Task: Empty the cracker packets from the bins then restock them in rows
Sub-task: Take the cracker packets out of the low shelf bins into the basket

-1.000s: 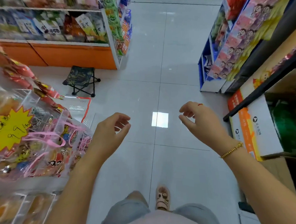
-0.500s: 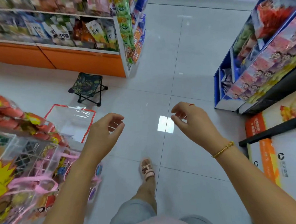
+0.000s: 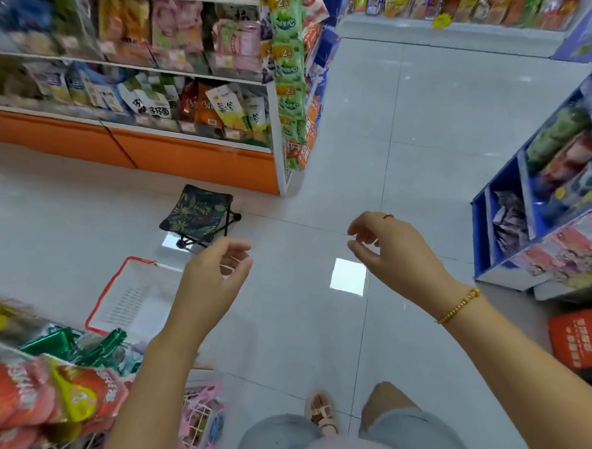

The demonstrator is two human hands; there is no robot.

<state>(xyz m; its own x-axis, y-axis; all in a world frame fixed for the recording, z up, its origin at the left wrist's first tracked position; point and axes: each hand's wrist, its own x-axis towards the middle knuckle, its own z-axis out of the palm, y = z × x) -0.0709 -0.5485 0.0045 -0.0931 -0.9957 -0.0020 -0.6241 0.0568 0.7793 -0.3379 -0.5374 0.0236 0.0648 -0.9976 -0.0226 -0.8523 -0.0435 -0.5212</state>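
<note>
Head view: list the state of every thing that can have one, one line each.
left hand: fingers loosely curled, holds nothing.
right hand: fingers loosely curled, holds nothing.
folding stool: unfolded, standing on the floor.
red-rimmed basket: upright on the floor, nothing visible inside.

The stool (image 3: 199, 214) has dark fabric with green and yellow leaves, and the clear basket (image 3: 112, 297) has a red rim. The shelf base (image 3: 195, 160) is orange, the rack (image 3: 493, 234) blue
</note>
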